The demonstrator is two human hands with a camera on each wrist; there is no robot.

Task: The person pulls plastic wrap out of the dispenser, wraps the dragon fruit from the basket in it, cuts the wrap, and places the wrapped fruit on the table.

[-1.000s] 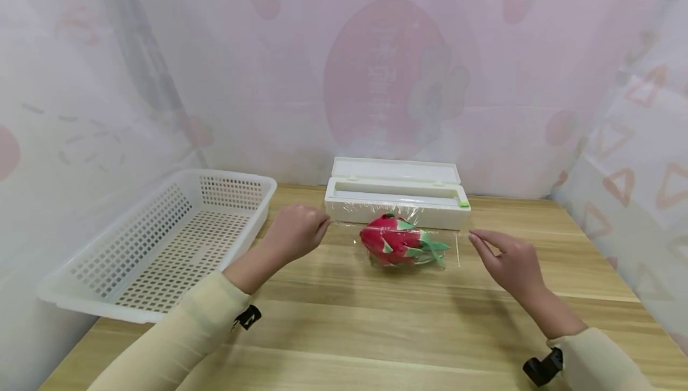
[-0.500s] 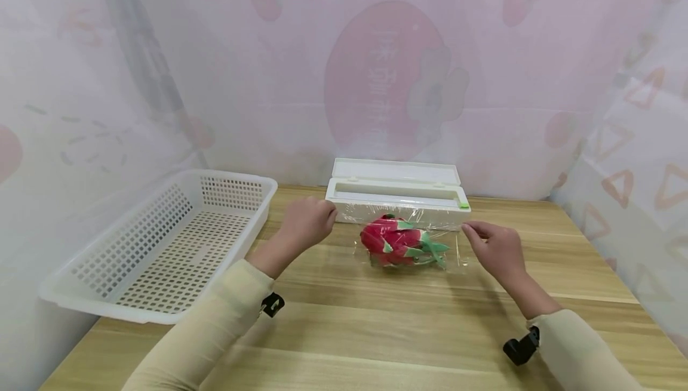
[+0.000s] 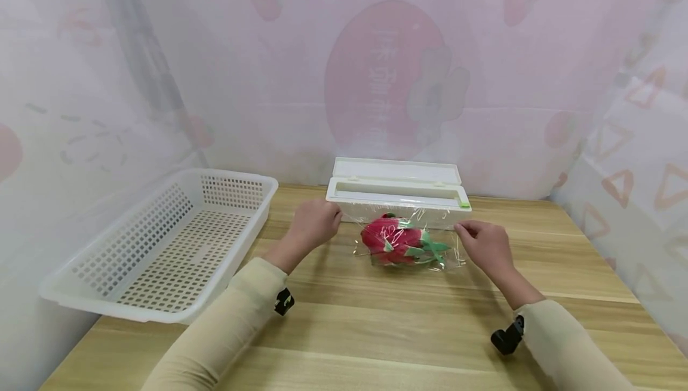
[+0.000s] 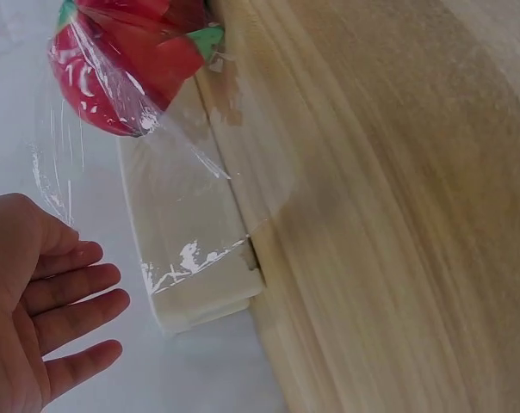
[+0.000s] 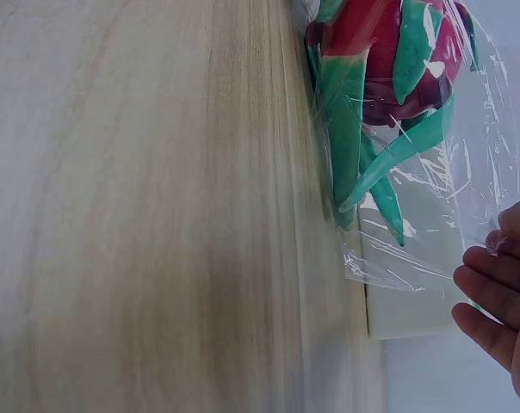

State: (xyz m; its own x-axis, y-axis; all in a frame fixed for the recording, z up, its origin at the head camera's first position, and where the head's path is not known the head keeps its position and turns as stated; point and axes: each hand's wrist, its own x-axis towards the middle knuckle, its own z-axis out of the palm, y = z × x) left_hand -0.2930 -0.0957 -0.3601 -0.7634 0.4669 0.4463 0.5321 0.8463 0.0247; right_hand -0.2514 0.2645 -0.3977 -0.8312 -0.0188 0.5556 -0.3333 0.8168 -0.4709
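Note:
A red dragon fruit [image 3: 391, 239] with green leaf tips lies on the table, draped in clear plastic wrap [image 5: 415, 258]. To its left, my left hand [image 3: 316, 221] pinches one edge of the wrap between thumb and index finger, the other fingers loosely bent in the left wrist view. My right hand [image 3: 486, 246] pinches the wrap on the leafy side in the same way. Taut creases run from the fruit toward both hands. Right behind the fruit stands a white wrap dispenser box [image 3: 398, 203] with its lid raised.
A white perforated plastic basket [image 3: 236, 259] stands at the left of the wooden table [image 3: 376, 331]. Printed fabric [image 3: 269, 80] hangs behind the table and along both sides. A small green piece [image 3: 464, 205] sits on the dispenser's right end.
Both hands have moved inward, closer to the fruit, still holding the wrap. The film that was stretched straight across above the fruit now lies down over it. Fruit and dispenser have stayed in place.

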